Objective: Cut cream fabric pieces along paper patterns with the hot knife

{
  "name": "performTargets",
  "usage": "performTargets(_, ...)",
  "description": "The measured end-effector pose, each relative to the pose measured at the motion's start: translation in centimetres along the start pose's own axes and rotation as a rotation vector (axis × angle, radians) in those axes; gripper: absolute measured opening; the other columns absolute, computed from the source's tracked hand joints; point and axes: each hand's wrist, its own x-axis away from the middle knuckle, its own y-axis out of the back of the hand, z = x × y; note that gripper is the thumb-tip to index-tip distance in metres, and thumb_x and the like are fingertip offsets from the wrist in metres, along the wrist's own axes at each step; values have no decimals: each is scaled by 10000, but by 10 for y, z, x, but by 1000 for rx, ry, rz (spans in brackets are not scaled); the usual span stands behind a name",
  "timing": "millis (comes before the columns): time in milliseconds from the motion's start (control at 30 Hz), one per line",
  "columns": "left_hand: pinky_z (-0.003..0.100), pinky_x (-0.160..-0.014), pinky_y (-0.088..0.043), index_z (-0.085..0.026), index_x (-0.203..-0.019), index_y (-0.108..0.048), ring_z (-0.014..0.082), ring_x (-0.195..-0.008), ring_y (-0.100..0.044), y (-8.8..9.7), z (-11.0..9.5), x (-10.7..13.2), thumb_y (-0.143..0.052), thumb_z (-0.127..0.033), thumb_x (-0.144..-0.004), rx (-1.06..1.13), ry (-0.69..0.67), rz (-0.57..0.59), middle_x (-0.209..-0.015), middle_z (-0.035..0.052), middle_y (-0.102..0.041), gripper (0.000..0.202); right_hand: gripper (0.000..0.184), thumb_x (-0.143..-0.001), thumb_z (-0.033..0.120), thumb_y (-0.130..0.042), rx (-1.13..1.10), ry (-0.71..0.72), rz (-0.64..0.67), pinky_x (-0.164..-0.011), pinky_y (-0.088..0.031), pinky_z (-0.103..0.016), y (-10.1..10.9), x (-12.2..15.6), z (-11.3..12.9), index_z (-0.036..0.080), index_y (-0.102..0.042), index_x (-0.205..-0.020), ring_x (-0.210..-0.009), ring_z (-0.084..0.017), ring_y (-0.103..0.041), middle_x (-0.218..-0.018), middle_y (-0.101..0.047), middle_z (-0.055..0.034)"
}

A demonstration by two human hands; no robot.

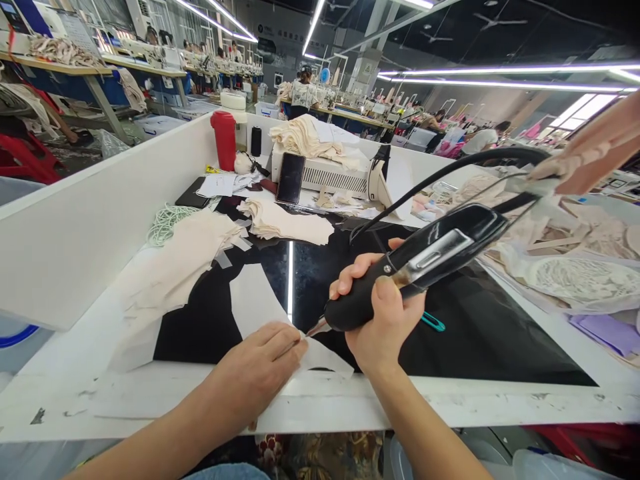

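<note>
My right hand [383, 313] is wrapped round a black corded hand tool [430, 257], held slanted with its metal tip [316, 328] down near a white fabric piece [260, 303] on the black glass worktop [480, 333]. My left hand [263, 367] lies on that fabric piece at the table's front edge, fingers together, pressing it down right beside the tool's tip. The tool's black cable [450, 170] arcs up and off to the right.
Stacks of cream fabric pieces [187, 257] lie left and behind [285, 223]. A red flask [224, 139], a phone [291, 177] and a white machine [340, 175] stand at the back. A teal clip [433, 323] lies right of my hand. White walls [90, 220] border the table. People work at distant tables.
</note>
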Motion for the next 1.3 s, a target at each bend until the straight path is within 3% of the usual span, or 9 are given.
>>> performTargets(200,409,-1035,-580,-73,-1286,-607,264,-1148,-635,-1,-1,0,-476,-53,-999,-47,-9,18,-1187,147,-671,316,453,-842,381,-771,11,-7,-1,-488,-537,-266,3,2,-2,295,-509,-1201,-531,-107,-598,-820,-622,63)
performTargets(367,400,-1055,-558,-65,-1315,-592,255,-1170,-630,4,-3,-3,-456,-35,-997,-79,-34,20,-1221,143,-682,346,360,-878,344,-754,3,15,16,-514,-537,-267,5,3,-3,288,-510,-1136,-549,-105,-604,-832,-630,62)
performTargets(633,386,-1032,-551,-90,-1229,-638,236,-1120,-662,5,-4,-12,-424,-109,-1058,-133,-46,-5,-1155,117,-711,275,368,-891,373,-744,39,22,27,-529,-541,-281,7,3,-4,296,-486,-1143,-562,-104,-601,-859,-608,60)
performTargets(1300,387,-1002,-565,-79,-1271,-635,251,-1121,-632,3,-4,0,-431,-85,-1045,-82,-22,-2,-1175,126,-695,305,343,-877,337,-758,-27,26,6,-508,-539,-264,3,0,-1,282,-510,-1108,-547,-103,-603,-831,-634,63)
